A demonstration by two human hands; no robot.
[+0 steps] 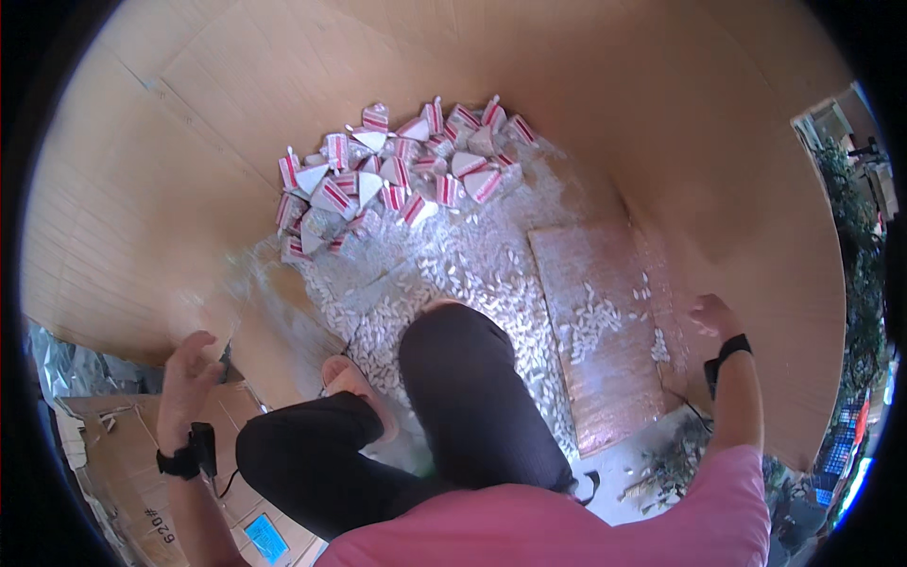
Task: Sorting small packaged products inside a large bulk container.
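At the left, my left hand (191, 373) is raised beside the cardboard wall, its fingers loosely bent and apart with nothing in them. My right hand (715, 317) is out at the right, close to the curved cardboard wall (765, 227); its fingers are apart and nothing shows in it. Both wrists wear a black band. Far ahead lies a heap of wedge-shaped imitation cake slices (397, 175), white with red stripes. Neither hand touches the heap. Many small white oval pieces (453, 274) are scattered between the heap and my legs.
A flat brown cardboard sheet (614, 397) lies right of my knees, with some white pieces on it. Tall cardboard surrounds the heap. A cardboard box (123, 454) with a blue label stands at lower left. Green foliage (671, 477) is at lower right.
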